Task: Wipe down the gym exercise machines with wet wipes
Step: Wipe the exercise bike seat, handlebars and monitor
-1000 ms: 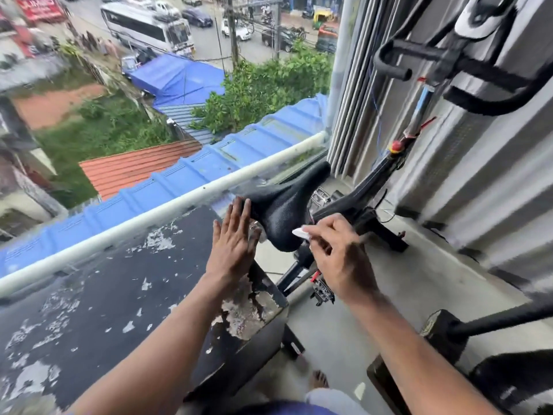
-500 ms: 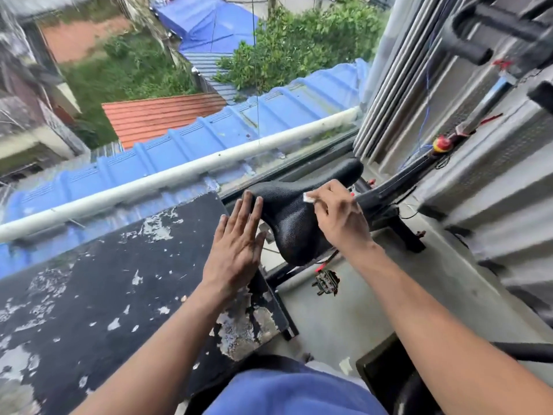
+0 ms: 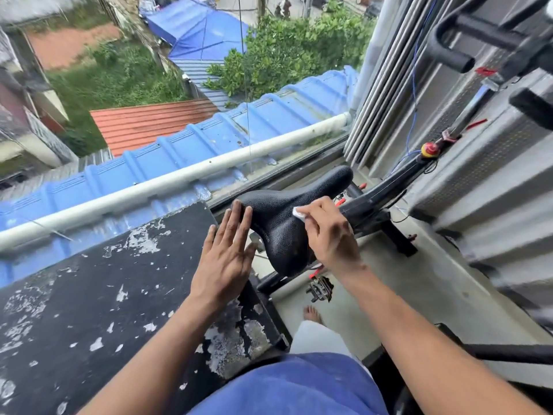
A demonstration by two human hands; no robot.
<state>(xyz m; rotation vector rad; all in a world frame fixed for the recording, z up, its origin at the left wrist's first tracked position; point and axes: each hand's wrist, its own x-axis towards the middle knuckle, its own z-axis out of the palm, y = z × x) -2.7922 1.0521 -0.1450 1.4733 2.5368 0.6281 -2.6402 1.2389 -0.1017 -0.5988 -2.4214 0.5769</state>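
The right hand (image 3: 330, 235) has its fingers curled around a small folded white wet wipe (image 3: 298, 213), pinching it and pressing it against the right flank of the black textured exercise-bike saddle (image 3: 278, 223), just behind the point where the saddle narrows toward its nose. The left hand (image 3: 226, 256) lies flat with fingers straight and close together, fingertips touching the saddle's wide rear edge at about nine o'clock from the wipe, apparently steadying the seat; its palm hangs over the edge of the worn black board with flaking paint (image 3: 98, 295), which fills the seven-to-nine o'clock sector. The saddle nose points toward one o'clock, where the black bike frame (image 3: 380, 193) rises to a red and yellow knob (image 3: 429, 149) and, further up, the black handlebars (image 3: 466, 40). A pedal (image 3: 320, 289) hangs below the saddle at six o'clock from it. Beyond the board, a white pipe rail (image 3: 179, 181) and blue corrugated roofing (image 3: 185, 145) run across ten to twelve o'clock. Assessment: wiping of the saddle is in progress; no dampness or streaking can be made out, so the portion already cleaned cannot be told. The nose, frame, knob and handlebars appear yet to be treated, as does a second machine partly visible at four o'clock. The task is judged to be at an early stage.
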